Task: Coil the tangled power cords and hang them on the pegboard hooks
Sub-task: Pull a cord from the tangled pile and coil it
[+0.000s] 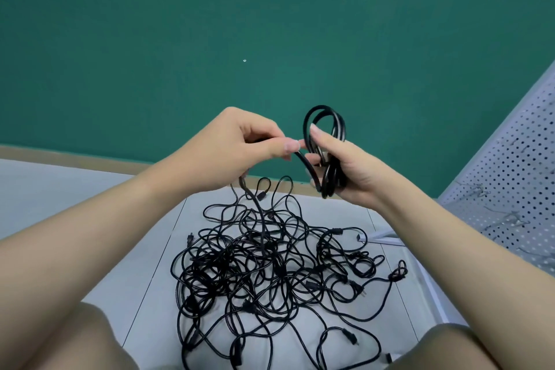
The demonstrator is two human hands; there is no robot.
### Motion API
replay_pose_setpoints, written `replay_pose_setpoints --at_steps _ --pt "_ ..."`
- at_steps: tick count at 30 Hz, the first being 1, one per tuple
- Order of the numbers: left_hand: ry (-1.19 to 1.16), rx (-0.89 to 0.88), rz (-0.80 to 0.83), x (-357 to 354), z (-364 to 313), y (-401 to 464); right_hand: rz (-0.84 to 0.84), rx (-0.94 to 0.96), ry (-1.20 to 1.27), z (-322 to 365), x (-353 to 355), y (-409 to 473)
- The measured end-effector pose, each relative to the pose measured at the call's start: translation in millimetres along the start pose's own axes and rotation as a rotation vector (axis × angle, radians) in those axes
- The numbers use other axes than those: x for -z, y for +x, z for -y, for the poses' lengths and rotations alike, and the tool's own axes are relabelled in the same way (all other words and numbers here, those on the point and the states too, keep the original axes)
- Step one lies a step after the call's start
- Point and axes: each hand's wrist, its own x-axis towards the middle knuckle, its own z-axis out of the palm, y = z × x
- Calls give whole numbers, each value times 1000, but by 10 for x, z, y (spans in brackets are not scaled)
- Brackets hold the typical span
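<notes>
A big tangle of black power cords [270, 267] lies on the pale floor between my knees. My right hand [345, 168] grips a small coil of black cord [326, 141], several loops standing above the fingers and hanging below them. My left hand [249, 147] pinches the free run of that same cord between thumb and fingers, just left of the coil. From the left hand the cord drops down into the tangle. A white pegboard [516, 189] with metal hooks [510, 216] leans at the right.
A green wall [210, 39] with a wooden skirting strip rises behind the pile. A white bar [381, 236] of the pegboard's foot lies on the floor beside the cords. My knees [90, 339] frame the bottom corners.
</notes>
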Motion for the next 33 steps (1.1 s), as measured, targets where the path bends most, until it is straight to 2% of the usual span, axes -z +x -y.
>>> replay_pose_setpoints --at_steps 3,6,9,12,17,21,23,25,28,33 --pt "-50 25 -11 -71 -8 33 216 -33 -62 -84 -91 -6" --pt "2 54 -70 -94 41 57 343 -94 -54 -107 -129 -37" --pt "76 70 -168 -115 107 91 441 -120 -148 -90 -162 -78" --pt "160 47 -213 -148 154 123 425 -182 -261 -126 -248 -96" --pt "257 -30 -243 -165 234 143 460 -321 -143 -130 -269 -106" --pt "309 -48 -121 -154 301 152 536 -335 -57 -90 -226 -119" --pt "285 34 -65 -138 366 137 568 -303 66 -45 -168 -119" --pt "132 134 13 -150 420 104 553 -272 140 -13 -100 -124" --pt "-47 212 90 -224 415 72 501 -254 88 -29 -64 -145" --pt "-51 306 68 -253 368 116 492 -305 -16 -96 -104 -123"
